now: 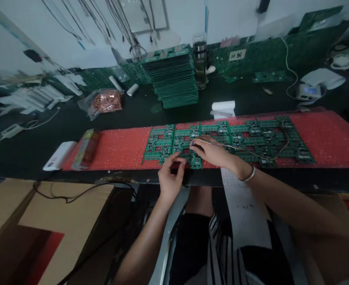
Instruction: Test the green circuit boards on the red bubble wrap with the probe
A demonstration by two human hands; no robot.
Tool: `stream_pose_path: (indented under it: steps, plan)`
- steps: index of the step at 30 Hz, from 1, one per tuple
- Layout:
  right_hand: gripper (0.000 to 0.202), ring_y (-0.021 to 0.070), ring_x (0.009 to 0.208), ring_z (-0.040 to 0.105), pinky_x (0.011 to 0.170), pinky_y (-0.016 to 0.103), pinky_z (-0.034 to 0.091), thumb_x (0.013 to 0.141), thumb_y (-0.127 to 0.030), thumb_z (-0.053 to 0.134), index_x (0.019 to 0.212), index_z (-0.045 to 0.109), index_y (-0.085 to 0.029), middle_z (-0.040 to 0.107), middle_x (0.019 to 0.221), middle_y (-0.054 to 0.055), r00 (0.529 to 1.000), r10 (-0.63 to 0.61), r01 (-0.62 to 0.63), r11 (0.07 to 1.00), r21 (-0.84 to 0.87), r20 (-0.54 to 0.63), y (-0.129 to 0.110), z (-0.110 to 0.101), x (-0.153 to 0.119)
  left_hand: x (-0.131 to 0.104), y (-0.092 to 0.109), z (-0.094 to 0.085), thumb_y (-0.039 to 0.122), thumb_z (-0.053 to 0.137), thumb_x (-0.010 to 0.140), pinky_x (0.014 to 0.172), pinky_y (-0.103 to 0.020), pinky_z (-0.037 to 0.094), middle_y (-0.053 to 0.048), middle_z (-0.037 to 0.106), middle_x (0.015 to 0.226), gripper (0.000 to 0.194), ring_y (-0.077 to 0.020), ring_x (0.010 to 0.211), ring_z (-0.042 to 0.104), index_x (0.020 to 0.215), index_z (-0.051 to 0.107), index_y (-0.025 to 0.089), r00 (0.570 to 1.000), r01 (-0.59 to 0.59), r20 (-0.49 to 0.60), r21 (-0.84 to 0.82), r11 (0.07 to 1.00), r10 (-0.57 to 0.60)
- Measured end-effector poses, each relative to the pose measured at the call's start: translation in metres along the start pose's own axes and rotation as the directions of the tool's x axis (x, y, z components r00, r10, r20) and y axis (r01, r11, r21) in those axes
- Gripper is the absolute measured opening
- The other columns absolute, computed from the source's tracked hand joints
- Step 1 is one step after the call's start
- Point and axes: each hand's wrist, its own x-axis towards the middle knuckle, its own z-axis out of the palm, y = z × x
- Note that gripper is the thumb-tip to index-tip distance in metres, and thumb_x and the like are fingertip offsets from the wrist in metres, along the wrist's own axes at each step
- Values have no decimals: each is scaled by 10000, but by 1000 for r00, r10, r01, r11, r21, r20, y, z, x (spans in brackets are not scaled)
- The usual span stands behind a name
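Several green circuit boards [159, 144] lie in a row on a red bubble-wrap sheet [123, 146]. My right hand [211, 151] is over the second and third boards from the left, its thumb and fingertips pinched on the end of a thin multicoloured cable [254, 152]. The cable runs over my wrist and curves across the boards on the right. At the near edge of the second board is my left hand [171, 174], thumb and forefinger curled toward each other with a gap between them. Nothing shows in that gap.
Behind the boards stand a tall stack of circuit boards [174, 79] and a bottle [200, 59]. A bag of copper-coloured parts [105, 101] lies back left. Nearer are a white box [60, 155] and a long packet [86, 148]. A paper strip [245, 209] hangs over the front edge.
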Motion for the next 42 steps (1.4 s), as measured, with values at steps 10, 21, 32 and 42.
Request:
stream_pose_path:
  steps: [10,21,32,42]
  plan:
    - [220,240,1051,602,978,428,470,1012,-315,451,1012,657,-237,687,1023,71,991,-132,130,988,-87,-18,2,4,1,6,-6,-7,248,656,878,895,-351,540,-23,728,886,310,-172,867,689,1180,608,197,999,28,26,46,999,-29]
    - [161,241,1021,558,949,417,459,991,-273,485,981,632,-208,639,999,76,994,-98,92,988,-120,-53,4,11,2,15,6,2,72,603,844,748,-295,570,-20,675,849,370,-187,896,637,1190,593,204,949,-99,311,127,987,55]
    - [163,251,1063,556,972,425,446,967,-222,489,1028,638,-196,647,1048,96,994,-102,97,988,-119,-40,5,11,1,14,12,5,68,571,865,808,-348,565,-60,680,998,251,-212,962,636,1073,552,208,931,-190,350,226,955,102]
    - [155,240,1045,561,930,400,450,973,-216,490,1021,637,-200,646,1046,80,994,-98,92,989,-113,-48,6,13,1,13,16,9,48,555,841,826,-379,543,-70,667,1016,213,-232,959,601,972,505,208,913,-328,361,375,867,189]
